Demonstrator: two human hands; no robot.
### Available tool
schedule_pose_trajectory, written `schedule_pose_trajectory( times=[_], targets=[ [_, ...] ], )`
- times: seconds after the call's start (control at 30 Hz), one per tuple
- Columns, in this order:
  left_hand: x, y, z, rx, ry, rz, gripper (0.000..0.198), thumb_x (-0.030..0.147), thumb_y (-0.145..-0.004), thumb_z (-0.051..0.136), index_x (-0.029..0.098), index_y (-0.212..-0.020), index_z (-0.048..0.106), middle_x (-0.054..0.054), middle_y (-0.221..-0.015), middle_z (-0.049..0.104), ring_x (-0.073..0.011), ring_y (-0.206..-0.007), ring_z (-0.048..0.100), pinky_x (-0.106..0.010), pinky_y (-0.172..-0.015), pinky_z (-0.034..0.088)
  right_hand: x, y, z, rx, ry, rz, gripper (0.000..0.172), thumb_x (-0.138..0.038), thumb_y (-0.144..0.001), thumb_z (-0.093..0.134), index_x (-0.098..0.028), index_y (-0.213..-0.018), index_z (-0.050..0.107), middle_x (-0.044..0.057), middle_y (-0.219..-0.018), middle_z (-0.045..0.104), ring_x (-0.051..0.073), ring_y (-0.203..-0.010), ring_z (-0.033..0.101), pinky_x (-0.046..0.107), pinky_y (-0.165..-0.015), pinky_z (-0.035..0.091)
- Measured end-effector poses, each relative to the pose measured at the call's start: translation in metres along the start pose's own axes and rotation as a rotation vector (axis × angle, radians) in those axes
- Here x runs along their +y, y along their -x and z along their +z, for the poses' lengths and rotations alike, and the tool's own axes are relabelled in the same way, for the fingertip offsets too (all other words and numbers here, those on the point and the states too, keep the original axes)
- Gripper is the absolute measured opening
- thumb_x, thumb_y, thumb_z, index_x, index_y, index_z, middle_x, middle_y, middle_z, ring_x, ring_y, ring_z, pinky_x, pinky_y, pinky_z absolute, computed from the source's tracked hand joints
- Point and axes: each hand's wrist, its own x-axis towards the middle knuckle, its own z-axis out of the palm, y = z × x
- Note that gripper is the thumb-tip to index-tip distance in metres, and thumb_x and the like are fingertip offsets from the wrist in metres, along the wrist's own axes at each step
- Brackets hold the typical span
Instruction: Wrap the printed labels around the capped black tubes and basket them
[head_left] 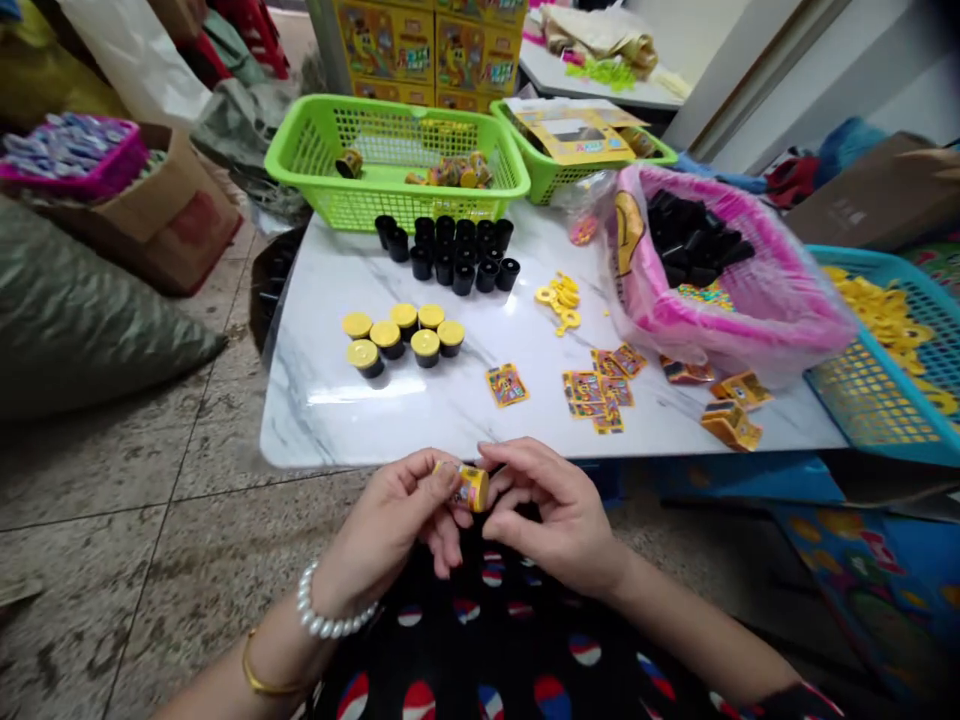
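Left hand [401, 510] pinches a labelled pot [474, 488], right hand [561, 512] half-open beside it; before the green basket [337, 207], seven lidded pots [386, 336] seem unlabelled.

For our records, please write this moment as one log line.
left hand: holds yellow container | right hand: beside it | table: black cups, yellow-lidded cups, labels

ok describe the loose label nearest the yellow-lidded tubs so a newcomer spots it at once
Find the white table, then the gap between the yellow-lidded tubs and the bunched labels. The orange printed label lies there, touching no other label.
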Motion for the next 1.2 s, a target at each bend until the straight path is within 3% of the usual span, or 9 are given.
schedule_pose_trajectory(
  times=[0.13, 0.27, 0.37, 0.5, 0.67, 0.83, 0.97, 1.03, 1.2],
  targets=[
    [-0.009, 0.005, 0.0, 0.007, 0.084, 0.077, 0.04, 0.05, -0.081, 0.072, 0.014, -0.094, 0.062, 0.0, -0.064, 0.065, -0.0099, -0.041, 0.06, -0.017, -0.038, 0.05, 0.004, -0.003, 0.003, 0.003, 0.09, 0.008, 0.034, -0.016, -0.078, 0.077, -0.024, -0.11, 0.072, 0.006, -0.104, 0.062, 0.009, -0.07, 0.064, 0.018, -0.056, 0.058],
    [-0.01, 0.005, -0.004, 0.032, 0.124, 0.174, 0.047, 0.046, -0.083, 0.072, 0.015, -0.116, 0.058, -0.004, -0.075, 0.07, -0.0117, -0.048, 0.064, -0.02, -0.042, 0.053, 0.005, -0.014, -0.001, -0.031, -0.298, 0.32, 0.033, -0.023, -0.074, 0.082, -0.021, -0.102, 0.064, 0.002, -0.083, 0.069, 0.012, -0.064, 0.067, 0.022, -0.057, 0.058],
    [-0.009, 0.002, -0.006, 0.087, 0.017, 0.244, 0.042, 0.04, -0.084, 0.073, 0.014, -0.114, 0.059, -0.003, -0.072, 0.069, -0.012, -0.053, 0.065, -0.02, -0.047, 0.054, 0.005, -0.019, 0.0, -0.075, -0.431, 0.413, 0.034, -0.026, -0.074, 0.084, -0.021, -0.099, 0.061, -0.001, -0.071, 0.07, 0.011, -0.058, 0.068, 0.021, -0.057, 0.057],
    [-0.005, -0.001, -0.007, 0.069, -0.021, 0.233, 0.029, 0.04, -0.088, 0.069, 0.014, -0.097, 0.059, -0.003, -0.065, 0.068, -0.0112, -0.053, 0.063, -0.017, -0.045, 0.052, 0.002, -0.019, 0.005, -0.084, -0.337, 0.25, 0.024, -0.023, -0.079, 0.08, -0.024, -0.102, 0.072, 0.002, -0.092, 0.067, 0.01, -0.064, 0.069, 0.023, -0.06, 0.06],
    [0.005, 0.0, -0.006, 0.01, 0.073, 0.286, 0.045, 0.039, -0.084, 0.074, 0.017, -0.12, 0.057, 0.002, -0.065, 0.065, -0.0109, -0.05, 0.062, -0.018, -0.043, 0.052, -0.004, -0.02, 0.008, -0.039, -0.218, 0.048, 0.023, -0.014, -0.082, 0.075, -0.032, -0.096, 0.079, 0.003, -0.11, 0.056, 0.01, -0.068, 0.071, 0.024, -0.063, 0.064],
    [0.003, -0.003, -0.011, -0.026, 0.08, 0.253, 0.042, 0.04, -0.082, 0.076, 0.014, -0.113, 0.061, 0.0, -0.062, 0.065, -0.0086, -0.049, 0.058, -0.016, -0.045, 0.049, -0.007, -0.027, 0.008, -0.06, -0.167, 0.022, 0.028, -0.016, -0.085, 0.072, -0.035, -0.106, 0.075, 0.003, -0.115, 0.055, 0.008, -0.065, 0.07, 0.022, -0.062, 0.063],
    [-0.003, -0.009, -0.016, -0.004, -0.002, 0.249, 0.039, 0.049, -0.083, 0.071, 0.016, -0.101, 0.059, 0.002, -0.055, 0.062, -0.0061, -0.04, 0.053, -0.013, -0.04, 0.041, -0.014, -0.031, 0.006, -0.168, 0.233, -0.183, 0.051, -0.015, -0.079, 0.075, -0.03, -0.126, 0.064, 0.009, -0.112, 0.059, 0.015, -0.076, 0.068, 0.023, -0.06, 0.061],
    [-0.005, -0.011, -0.017, -0.008, -0.043, 0.249, 0.04, 0.053, -0.083, 0.069, 0.017, -0.098, 0.057, 0.003, -0.051, 0.06, -0.0057, -0.037, 0.05, -0.012, -0.037, 0.038, -0.019, -0.033, 0.005, -0.196, 0.424, -0.331, 0.049, -0.009, -0.08, 0.069, -0.024, -0.126, 0.063, 0.01, -0.106, 0.062, 0.016, -0.075, 0.068, 0.022, -0.058, 0.059],
    [-0.002, -0.008, -0.02, 0.21, -0.092, 0.354, 0.05, 0.054, -0.074, 0.076, 0.021, -0.107, 0.059, 0.004, -0.061, 0.061, -0.0071, -0.036, 0.051, -0.014, -0.032, 0.035, -0.037, -0.074, -0.01, -0.257, 0.634, -0.403, 0.034, -0.009, -0.08, 0.061, -0.02, -0.111, 0.069, 0.008, -0.093, 0.069, 0.017, -0.077, 0.069, 0.025, -0.065, 0.059]
  ],
)
